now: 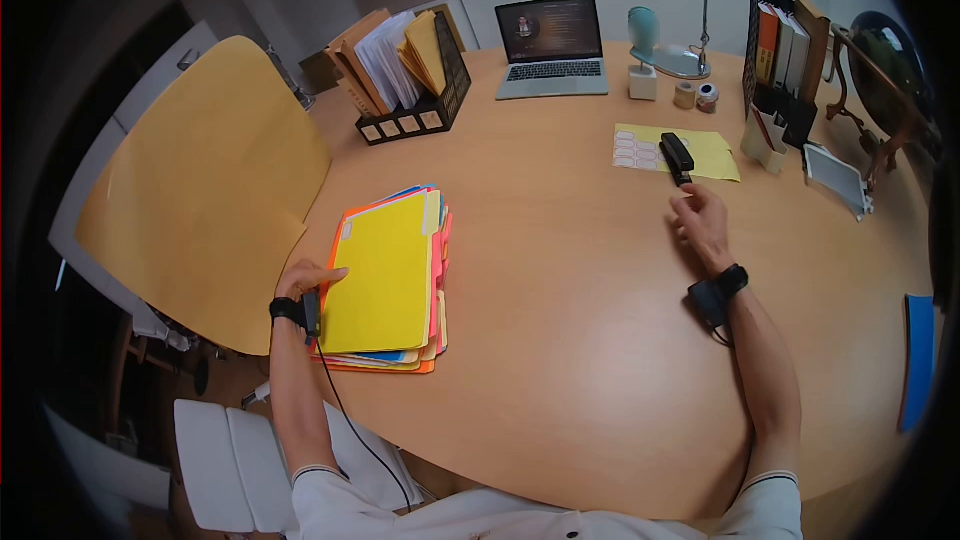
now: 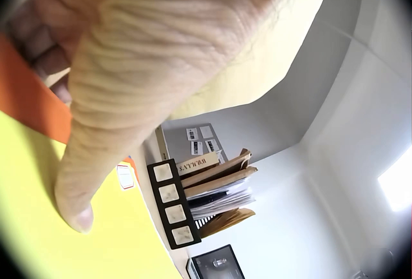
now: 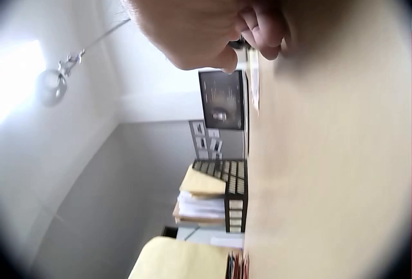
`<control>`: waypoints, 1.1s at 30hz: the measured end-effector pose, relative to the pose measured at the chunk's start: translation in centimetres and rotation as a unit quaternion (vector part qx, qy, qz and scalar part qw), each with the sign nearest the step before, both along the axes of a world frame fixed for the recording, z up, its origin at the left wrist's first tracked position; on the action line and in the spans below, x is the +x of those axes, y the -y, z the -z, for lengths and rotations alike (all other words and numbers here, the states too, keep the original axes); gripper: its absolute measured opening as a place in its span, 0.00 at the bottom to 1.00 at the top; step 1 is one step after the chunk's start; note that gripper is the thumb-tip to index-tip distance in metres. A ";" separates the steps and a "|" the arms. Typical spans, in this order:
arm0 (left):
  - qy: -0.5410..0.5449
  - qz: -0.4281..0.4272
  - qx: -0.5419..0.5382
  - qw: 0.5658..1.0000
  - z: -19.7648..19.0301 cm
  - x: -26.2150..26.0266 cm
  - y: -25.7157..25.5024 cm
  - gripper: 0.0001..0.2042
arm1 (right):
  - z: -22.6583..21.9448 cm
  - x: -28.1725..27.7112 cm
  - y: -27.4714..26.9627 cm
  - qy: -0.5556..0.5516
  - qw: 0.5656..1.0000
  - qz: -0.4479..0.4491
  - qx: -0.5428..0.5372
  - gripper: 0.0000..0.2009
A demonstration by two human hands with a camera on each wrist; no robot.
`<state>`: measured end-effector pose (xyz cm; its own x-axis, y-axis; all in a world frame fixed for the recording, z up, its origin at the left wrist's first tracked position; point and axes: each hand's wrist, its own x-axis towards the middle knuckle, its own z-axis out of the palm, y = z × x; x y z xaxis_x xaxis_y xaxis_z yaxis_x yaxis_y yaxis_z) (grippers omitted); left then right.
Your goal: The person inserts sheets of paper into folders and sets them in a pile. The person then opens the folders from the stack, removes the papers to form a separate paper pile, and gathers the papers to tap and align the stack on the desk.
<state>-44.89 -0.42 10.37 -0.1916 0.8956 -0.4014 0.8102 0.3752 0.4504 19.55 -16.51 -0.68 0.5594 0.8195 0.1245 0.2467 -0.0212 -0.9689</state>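
Note:
A stack of colored file folders, a yellow one on top, lies at the left of the desk. My left hand grips its left edge; the thumb lies across the yellow folder. The other fingers curl at the orange folder's edge, partly hidden. My right hand hovers low over the desk with loosely curled fingers and nothing in them. Just beyond it a black stapler rests on a yellow sheet beside white labels.
A black file holder with papers and envelopes stands at the back left. The laptop is open behind. A desk lamp, tape rolls and a book rack stand back right. A yellow chair adjoins the left edge.

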 end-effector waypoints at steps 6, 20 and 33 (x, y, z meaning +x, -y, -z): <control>0.043 0.035 0.027 0.998 -0.4 2.9 0.1 0.20 | -3.1 -11.0 0.3 -0.152 0.965 -0.207 -0.049 0.32; 0.117 0.047 0.027 0.992 2.5 7.2 -0.7 0.21 | -6.4 -25.1 -0.8 -0.275 0.887 -0.354 -0.111 0.25; 0.053 0.088 0.110 0.989 1.9 8.5 0.6 0.28 | -6.6 -23.5 -0.7 -0.327 0.866 -0.363 -0.104 0.25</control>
<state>-36.43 -1.04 8.47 0.0074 0.9790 -0.2036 0.7976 0.1170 0.5918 -4.00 -15.84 5.91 -0.2175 0.9517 -0.2169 -0.3319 -0.2811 -0.9005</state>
